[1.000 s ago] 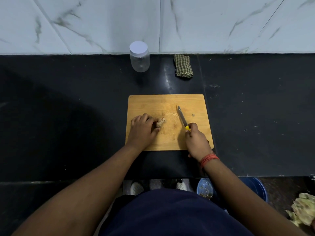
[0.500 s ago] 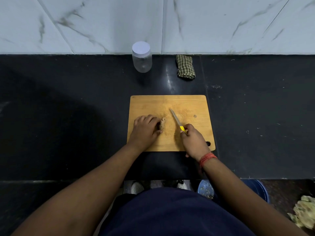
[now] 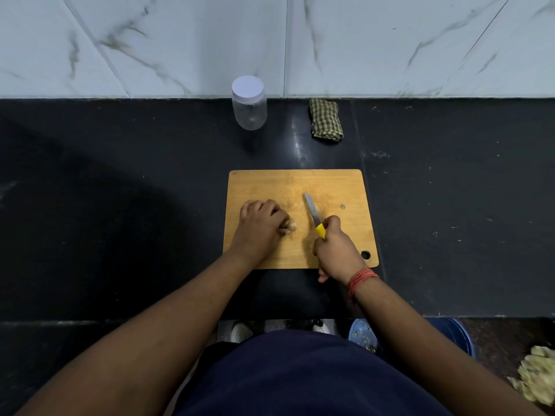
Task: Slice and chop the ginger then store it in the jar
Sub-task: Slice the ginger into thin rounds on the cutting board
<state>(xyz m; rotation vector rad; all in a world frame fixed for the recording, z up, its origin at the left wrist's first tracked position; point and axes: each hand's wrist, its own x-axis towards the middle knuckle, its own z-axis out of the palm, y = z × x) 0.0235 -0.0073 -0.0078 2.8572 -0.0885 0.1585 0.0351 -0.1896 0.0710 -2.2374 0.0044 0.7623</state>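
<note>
A wooden cutting board [image 3: 345, 187] lies on the black counter. My left hand [image 3: 258, 228] grips a piece of ginger [image 3: 290, 226] on the board; only its right tip shows past my fingers. My right hand [image 3: 338, 250] holds a knife [image 3: 312, 213] by its yellow handle, blade pointing away, a short gap to the right of the ginger. A clear plastic jar [image 3: 249, 105] with a white lid stands shut at the back by the wall.
A folded checked cloth [image 3: 326, 120] lies right of the jar against the marble wall. The counter's front edge runs below the board. Below it, a blue bucket [image 3: 450, 334] and pale scraps [image 3: 537, 376] sit on the floor at the right.
The knife swung left toward the ginger, then drew back a little to the right. My left hand has closed further over the ginger, hiding more of it.
</note>
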